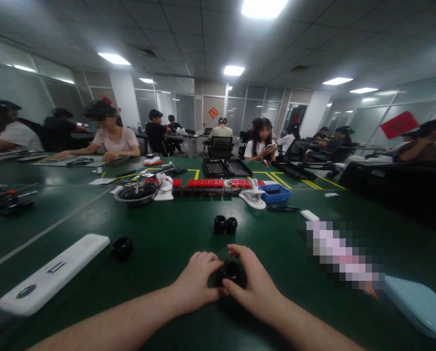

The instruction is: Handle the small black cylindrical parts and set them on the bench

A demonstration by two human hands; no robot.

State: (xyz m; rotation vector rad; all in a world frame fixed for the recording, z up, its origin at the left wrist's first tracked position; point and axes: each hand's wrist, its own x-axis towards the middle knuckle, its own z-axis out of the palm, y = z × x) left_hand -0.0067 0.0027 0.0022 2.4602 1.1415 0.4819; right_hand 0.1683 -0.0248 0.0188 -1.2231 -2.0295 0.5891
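Observation:
A small black round part with a hole in its top (232, 271) is between my two hands, low over the green table (159, 234). My left hand (199, 275) is closed at its left side, with thumb and forefinger against it. Round the right side curls my right hand (252, 278), its thumb on the near edge; its forefinger reaches over the far side. Just beyond my hands stand two similar black round parts, a larger one (220, 224) and a smaller one (232, 224), side by side. Another black round part (122, 247) lies off to the left.
A white power strip (57, 273) lies at left, a light-blue flat object (418, 302) at right. Farther back are a bowl of black parts (137, 192), red strips (206, 183), a white clamp-like stand (253, 196) and a blue bin (275, 193). Other people sit around the room.

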